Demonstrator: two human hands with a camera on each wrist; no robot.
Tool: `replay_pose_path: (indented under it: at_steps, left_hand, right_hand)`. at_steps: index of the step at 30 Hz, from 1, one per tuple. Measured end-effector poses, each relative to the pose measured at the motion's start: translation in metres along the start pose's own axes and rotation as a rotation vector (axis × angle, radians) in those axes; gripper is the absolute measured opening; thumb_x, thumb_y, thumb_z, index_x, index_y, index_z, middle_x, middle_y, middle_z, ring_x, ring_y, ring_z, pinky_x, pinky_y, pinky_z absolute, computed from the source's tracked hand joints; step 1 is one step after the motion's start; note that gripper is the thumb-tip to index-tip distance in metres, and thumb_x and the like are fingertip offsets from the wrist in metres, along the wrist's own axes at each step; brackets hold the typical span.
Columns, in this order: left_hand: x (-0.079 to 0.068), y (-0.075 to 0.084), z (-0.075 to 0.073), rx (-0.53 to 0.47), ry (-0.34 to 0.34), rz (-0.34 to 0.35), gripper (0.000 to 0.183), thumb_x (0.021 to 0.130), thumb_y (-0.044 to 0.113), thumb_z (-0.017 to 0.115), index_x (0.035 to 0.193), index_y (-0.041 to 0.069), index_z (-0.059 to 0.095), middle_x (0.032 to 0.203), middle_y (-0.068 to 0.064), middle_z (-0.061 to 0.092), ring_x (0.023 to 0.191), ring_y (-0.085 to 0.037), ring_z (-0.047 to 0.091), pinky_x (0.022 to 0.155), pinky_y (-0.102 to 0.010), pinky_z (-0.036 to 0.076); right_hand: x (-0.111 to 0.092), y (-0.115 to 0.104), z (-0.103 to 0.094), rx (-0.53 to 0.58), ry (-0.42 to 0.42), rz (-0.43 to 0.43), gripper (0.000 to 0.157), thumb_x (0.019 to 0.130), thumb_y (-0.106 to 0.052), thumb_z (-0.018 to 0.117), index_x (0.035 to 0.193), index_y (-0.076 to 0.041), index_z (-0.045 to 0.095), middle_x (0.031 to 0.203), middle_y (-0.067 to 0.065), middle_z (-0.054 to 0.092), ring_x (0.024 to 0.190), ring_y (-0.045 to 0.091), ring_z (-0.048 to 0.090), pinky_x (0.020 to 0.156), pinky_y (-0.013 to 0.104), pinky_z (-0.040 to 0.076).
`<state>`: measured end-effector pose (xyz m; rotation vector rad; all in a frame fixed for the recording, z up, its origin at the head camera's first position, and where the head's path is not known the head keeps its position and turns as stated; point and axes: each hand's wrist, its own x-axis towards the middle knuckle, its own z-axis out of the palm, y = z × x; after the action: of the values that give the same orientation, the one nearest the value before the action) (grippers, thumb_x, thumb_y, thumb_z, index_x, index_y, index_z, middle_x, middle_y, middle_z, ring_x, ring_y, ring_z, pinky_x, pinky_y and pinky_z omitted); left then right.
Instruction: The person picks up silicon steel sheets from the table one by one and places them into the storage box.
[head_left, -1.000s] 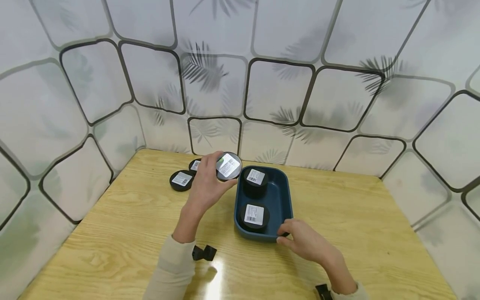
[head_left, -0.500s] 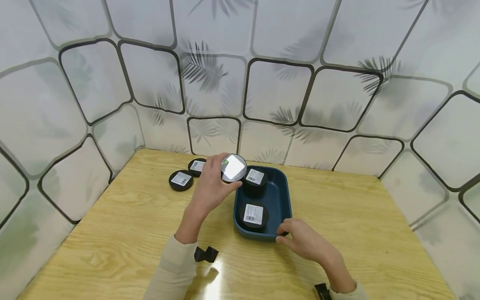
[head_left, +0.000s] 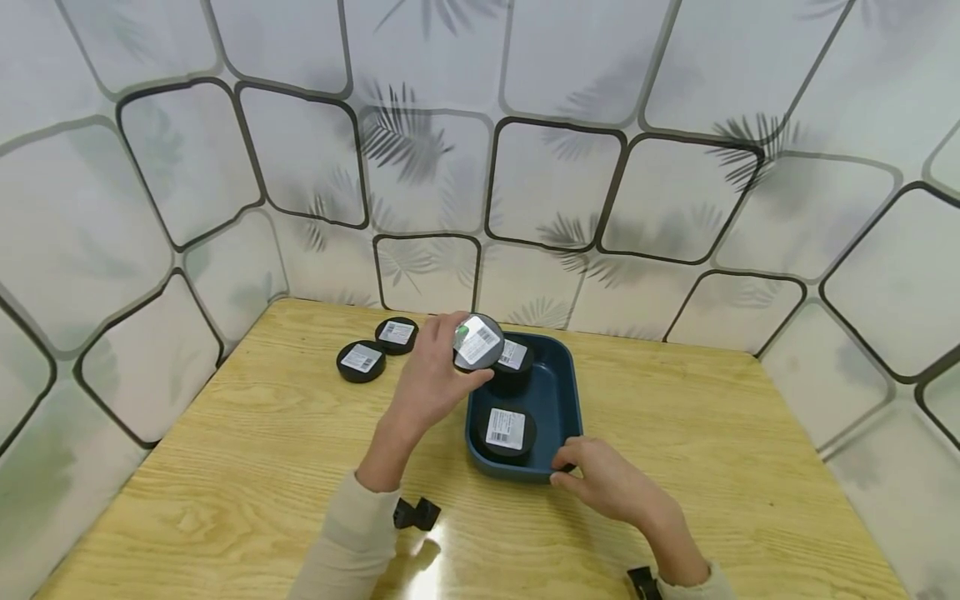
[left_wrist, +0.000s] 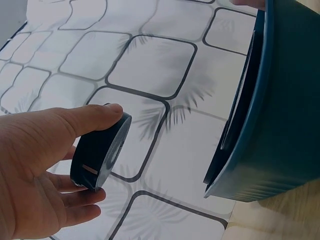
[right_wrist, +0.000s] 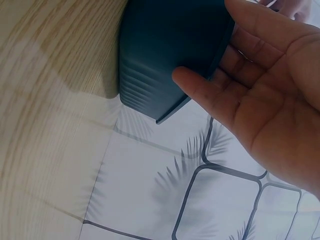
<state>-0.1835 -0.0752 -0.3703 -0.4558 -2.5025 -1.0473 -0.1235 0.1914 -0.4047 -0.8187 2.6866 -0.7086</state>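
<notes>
My left hand (head_left: pixel 431 379) pinches a flat round black container (head_left: pixel 478 343) with a white barcode label on its shiny face. It is held tilted over the left rim of a dark blue bin (head_left: pixel 553 392), partly covering a labelled black container (head_left: pixel 516 357) inside at the far end. Another such container (head_left: pixel 506 429) lies at the bin's near left. In the left wrist view, thumb and fingers span the black side of the held container (left_wrist: pixel 95 150). My right hand (head_left: pixel 607 479) grips the bin's near right corner, its thumb (right_wrist: pixel 192 85) against the outer wall and its fingers over the rim.
Two more black round containers, one in front (head_left: pixel 362 361) and one behind (head_left: pixel 396 335), lie label up on the wooden table (head_left: pixel 262 467) left of the bin. A patterned wall covering (head_left: pixel 555 183) rises behind the table's far edge.
The left hand has carried its round container rightward and slightly nearer, from beside the bin to over its left rim. The right hand has stayed at the bin's corner.
</notes>
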Motion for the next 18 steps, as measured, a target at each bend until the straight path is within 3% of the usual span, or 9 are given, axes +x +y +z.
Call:
replay_pose_path:
  at_steps: [18]
  left_hand:
    - [-0.002, 0.007, 0.014, 0.035, -0.032, 0.043, 0.081, 0.076, 0.026, 0.088, 0.141, 0.01, 0.043, 0.134, -0.021, 0.047, 0.112, -0.032, 0.053, 0.091, -0.046, 0.051]
  right_hand:
    - [0.0, 0.0, 0.0, 0.0, 0.01, -0.014, 0.007, 0.092, -0.016, 0.071, 0.095, -0.011, 0.074, 0.09, -0.006, 0.063, 0.084, 0.013, 0.061, 0.072, 0.031, 0.052]
